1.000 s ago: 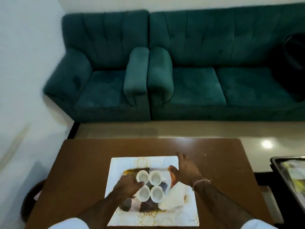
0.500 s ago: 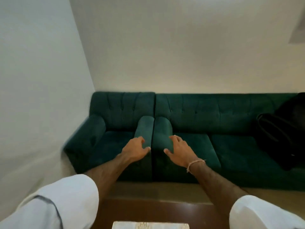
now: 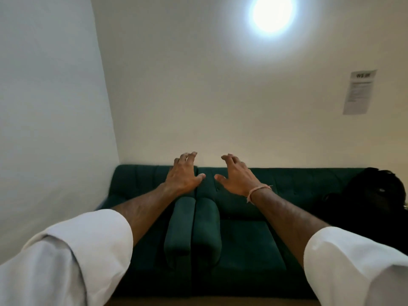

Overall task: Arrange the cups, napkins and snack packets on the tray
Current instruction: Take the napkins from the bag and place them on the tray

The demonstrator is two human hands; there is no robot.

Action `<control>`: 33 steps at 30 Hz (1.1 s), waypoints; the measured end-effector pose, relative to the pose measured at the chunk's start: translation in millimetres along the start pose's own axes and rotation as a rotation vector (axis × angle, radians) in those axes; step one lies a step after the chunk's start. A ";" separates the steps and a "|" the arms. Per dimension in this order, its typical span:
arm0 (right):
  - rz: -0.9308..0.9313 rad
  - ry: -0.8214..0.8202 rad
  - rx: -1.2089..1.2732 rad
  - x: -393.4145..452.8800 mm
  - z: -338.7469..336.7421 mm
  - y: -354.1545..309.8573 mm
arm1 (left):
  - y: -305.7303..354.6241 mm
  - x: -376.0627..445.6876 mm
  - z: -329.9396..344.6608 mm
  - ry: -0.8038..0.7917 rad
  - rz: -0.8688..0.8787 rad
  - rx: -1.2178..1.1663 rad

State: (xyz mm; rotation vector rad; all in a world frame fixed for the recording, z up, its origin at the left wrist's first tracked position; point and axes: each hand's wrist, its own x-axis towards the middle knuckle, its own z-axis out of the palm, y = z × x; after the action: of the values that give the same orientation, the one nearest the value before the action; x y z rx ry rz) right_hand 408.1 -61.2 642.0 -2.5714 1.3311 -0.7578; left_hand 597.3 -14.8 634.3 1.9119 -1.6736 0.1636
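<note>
The tray, cups, napkins and snack packets are out of view; the camera points up at the sofa and wall. My left hand (image 3: 184, 174) is stretched out in front of me, palm down, fingers spread, holding nothing. My right hand (image 3: 237, 176) is held out beside it the same way, empty, with a pink thread band at the wrist. Both hands hover in the air in front of the sofa back, a short gap between the thumbs. White sleeves cover both upper arms.
A dark green sofa (image 3: 242, 244) with two padded armrests (image 3: 192, 228) fills the lower middle. A black bag (image 3: 373, 199) lies on its right end. A bright ceiling light (image 3: 272, 13) and a paper notice (image 3: 359, 92) are on the wall.
The view has tilted up from the table to the wall, so the tray and cups have left the frame. Both hands have come off the cups and risen, open and empty.
</note>
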 end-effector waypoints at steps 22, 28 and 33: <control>0.261 0.098 -0.092 -61.2 -87.9 146.2 | 160.0 37.0 83.4 -0.124 0.233 -0.047; 0.419 0.060 -0.124 -118.5 -74.1 235.3 | 217.4 14.1 167.6 -0.261 0.276 -0.082; 0.550 0.023 -0.108 -177.0 -61.4 316.1 | 268.1 -15.7 252.6 -0.403 0.310 -0.091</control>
State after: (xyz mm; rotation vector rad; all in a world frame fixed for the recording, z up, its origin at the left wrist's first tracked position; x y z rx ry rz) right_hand 64.3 -102.3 518.9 -2.0951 2.0019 -0.6200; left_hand 271.7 -137.3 512.1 1.6851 -2.1993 -0.1889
